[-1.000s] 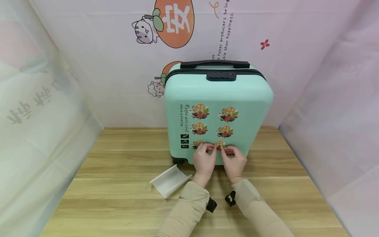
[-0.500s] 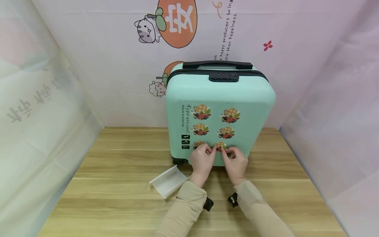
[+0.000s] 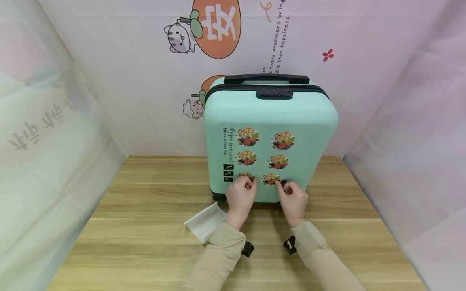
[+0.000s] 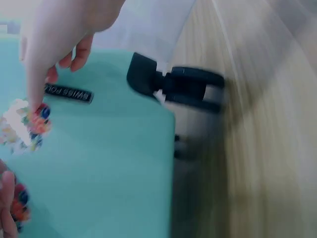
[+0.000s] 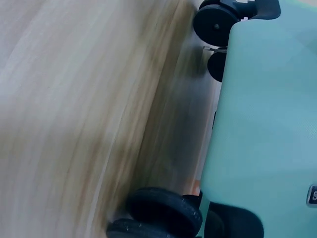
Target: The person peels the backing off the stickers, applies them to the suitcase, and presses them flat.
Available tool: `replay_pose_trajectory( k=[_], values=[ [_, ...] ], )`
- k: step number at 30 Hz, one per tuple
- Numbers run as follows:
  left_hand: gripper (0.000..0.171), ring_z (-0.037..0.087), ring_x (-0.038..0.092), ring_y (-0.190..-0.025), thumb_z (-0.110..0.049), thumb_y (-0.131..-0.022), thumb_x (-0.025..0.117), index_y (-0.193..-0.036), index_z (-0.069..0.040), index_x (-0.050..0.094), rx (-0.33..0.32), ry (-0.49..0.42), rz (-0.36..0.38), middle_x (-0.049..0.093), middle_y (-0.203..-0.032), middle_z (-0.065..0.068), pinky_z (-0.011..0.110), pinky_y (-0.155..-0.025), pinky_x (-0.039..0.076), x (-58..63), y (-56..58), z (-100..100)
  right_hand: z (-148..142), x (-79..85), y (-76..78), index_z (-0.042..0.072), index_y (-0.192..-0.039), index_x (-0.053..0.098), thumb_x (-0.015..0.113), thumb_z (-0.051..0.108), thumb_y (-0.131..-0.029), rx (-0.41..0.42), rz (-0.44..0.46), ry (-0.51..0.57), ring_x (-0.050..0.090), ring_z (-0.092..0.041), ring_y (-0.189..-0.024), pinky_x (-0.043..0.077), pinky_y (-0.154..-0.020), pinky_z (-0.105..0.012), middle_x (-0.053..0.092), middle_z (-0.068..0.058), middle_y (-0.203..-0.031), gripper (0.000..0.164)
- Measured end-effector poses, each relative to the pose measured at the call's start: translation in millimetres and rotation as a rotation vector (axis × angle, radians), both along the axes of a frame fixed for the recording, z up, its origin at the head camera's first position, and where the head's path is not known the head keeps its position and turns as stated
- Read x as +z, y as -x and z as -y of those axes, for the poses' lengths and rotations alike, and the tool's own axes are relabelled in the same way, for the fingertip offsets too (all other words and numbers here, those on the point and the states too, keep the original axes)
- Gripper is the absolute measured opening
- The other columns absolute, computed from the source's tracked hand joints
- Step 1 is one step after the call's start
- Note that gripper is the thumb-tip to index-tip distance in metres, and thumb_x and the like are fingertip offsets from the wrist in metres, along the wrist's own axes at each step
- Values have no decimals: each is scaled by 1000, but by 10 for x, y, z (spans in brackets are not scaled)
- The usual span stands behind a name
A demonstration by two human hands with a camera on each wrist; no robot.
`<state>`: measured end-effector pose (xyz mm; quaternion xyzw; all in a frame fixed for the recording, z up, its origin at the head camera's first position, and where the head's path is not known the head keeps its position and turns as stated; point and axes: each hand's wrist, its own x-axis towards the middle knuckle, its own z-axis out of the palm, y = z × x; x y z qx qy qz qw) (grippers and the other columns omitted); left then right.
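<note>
A mint-green suitcase stands upright, with two columns of round fruit-print stickers on its front. My right hand touches the right edge of the lowest right sticker with its thumb, the other fingers bent. The left wrist view shows that contact too, with the thumb on the sticker beside a black name badge. My left hand is just left of that sticker, its fingers loosely bent and nothing visible in them. It partly covers the lowest left sticker. Neither hand shows in the right wrist view.
A curled white sheet lies on the wooden table, left of the suitcase and partly behind the left sleeve. Black wheels show at the suitcase's bottom. Printed cloth hangs behind and at both sides.
My left hand has let go of the lowest right sticker and moved left. My right hand has shifted slightly right, its thumb now at the sticker's right edge. The suitcase stays in place.
</note>
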<state>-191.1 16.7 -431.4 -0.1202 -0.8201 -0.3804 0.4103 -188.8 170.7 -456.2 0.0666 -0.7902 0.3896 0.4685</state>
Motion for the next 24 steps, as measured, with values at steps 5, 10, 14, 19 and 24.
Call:
replay_pose_trajectory(
  k=[5, 10, 14, 19, 24],
  values=[
    [10, 10, 58, -57, -7, -78, 72, -73, -9, 64, -87, 161, -218, 60, -70, 1, 19, -51, 47, 265, -72, 278, -78, 11, 3, 5, -65, 57, 77, 3, -75, 30, -24, -73, 52, -15, -48, 42, -48, -20, 58, -7, -58, 23],
    [31, 28, 59, -85, -1, -74, 70, -102, 1, 58, -202, 285, -394, 58, -98, 16, 36, -77, 52, 619, -92, 618, -167, 45, -17, 3, -76, 61, 69, 8, -84, 148, -97, -250, 57, -20, -60, 48, -54, -29, 61, -10, -73, 13],
    [52, 38, 49, -107, -5, -73, 67, -119, 4, 44, -250, 393, -508, 47, -118, 26, 48, -93, 45, 880, -26, 831, -216, 53, -27, -1, -84, 62, 57, 26, -95, 198, -175, -409, 60, -29, -74, 50, -65, -41, 60, -16, -85, 30],
    [63, 45, 34, -124, -18, -79, 66, -131, 4, 37, -160, 542, -544, 36, -135, 29, 56, -106, 31, 1157, 131, 1011, -246, 10, -30, -2, -94, 61, 47, 34, -99, 200, -215, -567, 55, -39, -87, 45, -73, -52, 55, -24, -103, 39],
    [66, 43, 23, -133, -31, -89, 57, -140, 2, 29, -91, 614, -431, 26, -144, 27, 54, -115, 16, 1316, 285, 1097, -275, -60, -55, 4, -113, 57, 35, 37, -102, 188, -149, -784, 44, -37, -110, 35, -85, -50, 43, -23, -127, 41]
  ],
)
